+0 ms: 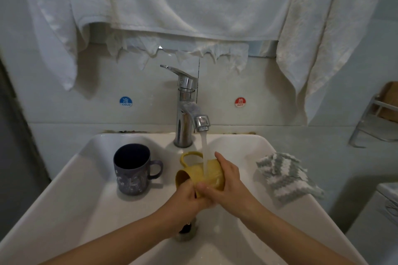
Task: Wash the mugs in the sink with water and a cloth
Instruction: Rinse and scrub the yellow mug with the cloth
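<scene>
A white sink (71,178) sits against a pale tiled wall, with white towels (172,0) hanging above the chrome tap (186,109). Water (204,153) runs onto a yellow mug (206,173) lying on its side over the basin, gripped by the left hand (187,198) near its rim and the right hand (228,180) around its base. A dark purple mug (131,170) stands upright at the left of the sink. A grey-and-white striped cloth (284,176) lies on the right rim
</scene>
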Available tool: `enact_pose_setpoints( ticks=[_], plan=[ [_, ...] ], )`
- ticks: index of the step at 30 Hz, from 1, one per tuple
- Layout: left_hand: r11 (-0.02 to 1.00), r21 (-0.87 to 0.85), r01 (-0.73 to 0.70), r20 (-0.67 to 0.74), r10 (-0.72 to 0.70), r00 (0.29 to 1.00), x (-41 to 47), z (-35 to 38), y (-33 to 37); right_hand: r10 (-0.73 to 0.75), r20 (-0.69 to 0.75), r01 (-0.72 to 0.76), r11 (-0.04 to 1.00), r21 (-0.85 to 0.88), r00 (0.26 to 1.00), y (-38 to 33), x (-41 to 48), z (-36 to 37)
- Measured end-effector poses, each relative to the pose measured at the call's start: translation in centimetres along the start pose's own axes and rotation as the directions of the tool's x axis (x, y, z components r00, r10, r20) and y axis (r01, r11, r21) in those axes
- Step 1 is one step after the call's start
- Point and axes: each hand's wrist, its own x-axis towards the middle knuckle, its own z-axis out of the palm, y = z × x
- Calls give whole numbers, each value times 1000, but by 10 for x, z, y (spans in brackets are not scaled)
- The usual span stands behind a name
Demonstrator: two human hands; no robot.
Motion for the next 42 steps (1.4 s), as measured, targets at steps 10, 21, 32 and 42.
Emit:
enact_pose_setpoints(
  ticks=[10, 21, 32, 42],
  plan=[
    [999, -31, 9, -9, -9, 1000, -2, -3, -3, 34, 56, -42, 988, 150, 998, 5, 0, -7],
    [998, 56, -30, -6, 31, 1000, -3, 3, 0, 67, 54, -69, 997, 34, 996, -1, 1, -2],
    [991, 136, -14, -21, 17, 1000, -4, 6, -8, 95, 50, -95, 995, 10, 994, -5, 0, 1],
    [981, 194, -10, -46, 19, 999, -2, 5, -6, 114, 73, -123, 983, 133, 991, -7, 1, 0]
  ],
)
